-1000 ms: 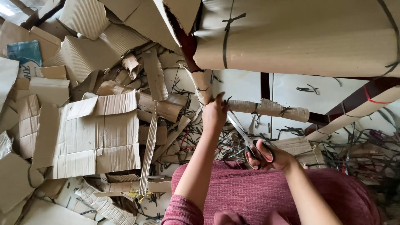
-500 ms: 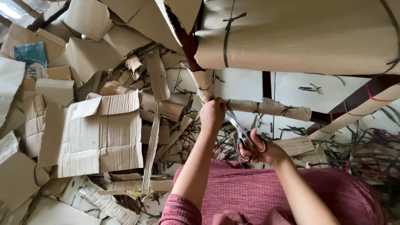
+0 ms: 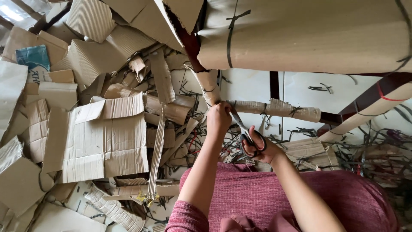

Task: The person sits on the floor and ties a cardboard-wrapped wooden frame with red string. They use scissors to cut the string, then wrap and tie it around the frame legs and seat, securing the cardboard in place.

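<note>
My left hand (image 3: pixel 219 118) grips the end of a thin bar wrapped in brown cardboard (image 3: pixel 274 108), which runs to the right and is bound with black ties. My right hand (image 3: pixel 259 146) holds black-handled scissors (image 3: pixel 244 131); their blades point up to the wrapped bar right beside my left hand. The blade tips are partly hidden by my left fingers. A second wrapped leg (image 3: pixel 208 83) rises just above my left hand toward a large cardboard-wrapped piece (image 3: pixel 309 34) with a black tie around it.
Loose cardboard sheets and scraps (image 3: pixel 103 137) cover the floor on the left, with a blue printed piece (image 3: pixel 34 60) at the far left. Cut black ties (image 3: pixel 369 159) litter the floor on the right. Another wrapped bar (image 3: pixel 365 116) slants at right. My maroon clothing (image 3: pixel 300 197) fills the bottom.
My right hand has moved the scissors up and left, so the blades now reach the wrapped bar beside my left hand. My left hand has kept its hold.
</note>
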